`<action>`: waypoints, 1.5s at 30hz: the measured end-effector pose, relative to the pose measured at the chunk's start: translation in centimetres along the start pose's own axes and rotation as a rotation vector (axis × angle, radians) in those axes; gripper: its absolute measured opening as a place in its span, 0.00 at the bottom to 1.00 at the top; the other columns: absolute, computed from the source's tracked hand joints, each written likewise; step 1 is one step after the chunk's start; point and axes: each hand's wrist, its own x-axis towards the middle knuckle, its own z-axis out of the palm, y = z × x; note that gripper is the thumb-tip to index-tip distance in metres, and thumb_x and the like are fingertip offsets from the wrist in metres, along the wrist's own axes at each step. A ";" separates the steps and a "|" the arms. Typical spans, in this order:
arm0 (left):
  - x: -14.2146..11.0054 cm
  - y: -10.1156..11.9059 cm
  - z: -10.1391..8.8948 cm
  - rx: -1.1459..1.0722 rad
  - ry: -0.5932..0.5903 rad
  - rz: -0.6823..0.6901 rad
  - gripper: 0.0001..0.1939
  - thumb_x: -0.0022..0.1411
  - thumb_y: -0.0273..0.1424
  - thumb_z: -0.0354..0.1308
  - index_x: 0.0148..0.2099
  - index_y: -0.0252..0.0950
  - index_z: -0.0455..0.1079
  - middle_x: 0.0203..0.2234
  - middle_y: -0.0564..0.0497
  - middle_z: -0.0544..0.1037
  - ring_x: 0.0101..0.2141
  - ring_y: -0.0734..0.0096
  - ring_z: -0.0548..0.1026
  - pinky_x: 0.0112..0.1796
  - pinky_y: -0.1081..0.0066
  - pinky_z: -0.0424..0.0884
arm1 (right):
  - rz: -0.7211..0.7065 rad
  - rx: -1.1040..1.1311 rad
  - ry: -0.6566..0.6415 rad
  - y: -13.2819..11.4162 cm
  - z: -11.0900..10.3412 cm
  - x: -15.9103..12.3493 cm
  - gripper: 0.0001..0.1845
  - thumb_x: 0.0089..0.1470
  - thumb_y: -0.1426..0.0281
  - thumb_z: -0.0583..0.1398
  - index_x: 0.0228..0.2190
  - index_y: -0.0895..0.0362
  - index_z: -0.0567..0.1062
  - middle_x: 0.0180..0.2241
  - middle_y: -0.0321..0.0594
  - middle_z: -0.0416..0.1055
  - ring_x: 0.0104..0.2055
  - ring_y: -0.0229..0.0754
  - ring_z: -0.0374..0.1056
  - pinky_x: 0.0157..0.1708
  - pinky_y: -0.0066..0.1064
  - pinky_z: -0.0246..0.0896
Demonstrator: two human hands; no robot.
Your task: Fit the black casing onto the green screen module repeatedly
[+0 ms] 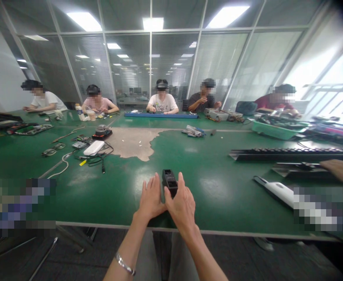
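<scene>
A small black box-shaped device [170, 181] with recesses in its top stands on the green table just in front of me; its exact kind is not clear. My right hand [183, 203] has its thumb at the near left of the device and its fingers along the right side, holding it between them. Just left of the device, my left hand [152, 199] rests near the tabletop with fingers stretched out and nothing in it. Its thumb reaches toward my right hand. A silver bracelet [125, 265] circles my left wrist.
Left of centre lie a white power bank-like block [94, 148], tangled cables and eyeglasses [53, 150]. Gloves [193, 131] lie farther back. Long metal rails [291, 155], a white handheld tool [282, 192] and a green basket [279, 130] are right. Several people sit opposite; another person's hand [342, 171] reaches in.
</scene>
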 end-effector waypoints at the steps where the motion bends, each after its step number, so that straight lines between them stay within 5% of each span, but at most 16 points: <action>1: 0.0 0.0 0.0 -0.002 0.003 -0.003 0.51 0.59 0.44 0.48 0.71 0.25 0.23 0.70 0.38 0.41 0.68 0.52 0.42 0.64 0.51 0.35 | -0.001 -0.004 -0.003 0.1 0.1 -0.1 0.40 0.58 0.62 0.56 0.65 0.65 0.49 0.43 0.53 0.75 0.44 0.53 0.70 0.44 0.42 0.63; 20: 0.1 0.1 0.2 0.024 0.046 0.014 0.52 0.57 0.38 0.50 0.70 0.26 0.20 0.69 0.36 0.45 0.68 0.50 0.44 0.64 0.48 0.38 | 0.016 0.027 -0.041 2.0 1.8 -1.9 0.43 0.58 0.57 0.56 0.65 0.67 0.49 0.50 0.58 0.72 0.46 0.55 0.69 0.45 0.44 0.64; 25: 0.1 0.0 0.5 0.037 0.060 0.013 0.52 0.56 0.35 0.50 0.70 0.28 0.17 0.70 0.38 0.44 0.68 0.52 0.44 0.64 0.48 0.37 | 0.008 0.107 0.014 1.9 1.5 -1.5 0.49 0.55 0.52 0.58 0.66 0.66 0.47 0.57 0.58 0.66 0.54 0.56 0.65 0.51 0.46 0.62; 34: 0.1 -0.1 0.6 0.013 0.071 0.016 0.52 0.58 0.39 0.50 0.70 0.27 0.18 0.70 0.37 0.43 0.68 0.51 0.44 0.64 0.48 0.38 | 0.033 0.085 -0.090 1.3 0.9 -0.6 0.44 0.56 0.58 0.57 0.66 0.64 0.48 0.52 0.57 0.71 0.49 0.55 0.69 0.47 0.45 0.65; 45: 0.1 0.0 0.3 -0.017 0.029 0.013 0.64 0.51 0.56 0.56 0.70 0.27 0.19 0.70 0.35 0.39 0.68 0.48 0.42 0.64 0.47 0.36 | 0.117 0.193 -0.037 0.6 -0.3 1.3 0.41 0.57 0.58 0.56 0.65 0.63 0.53 0.50 0.56 0.72 0.49 0.55 0.71 0.48 0.45 0.64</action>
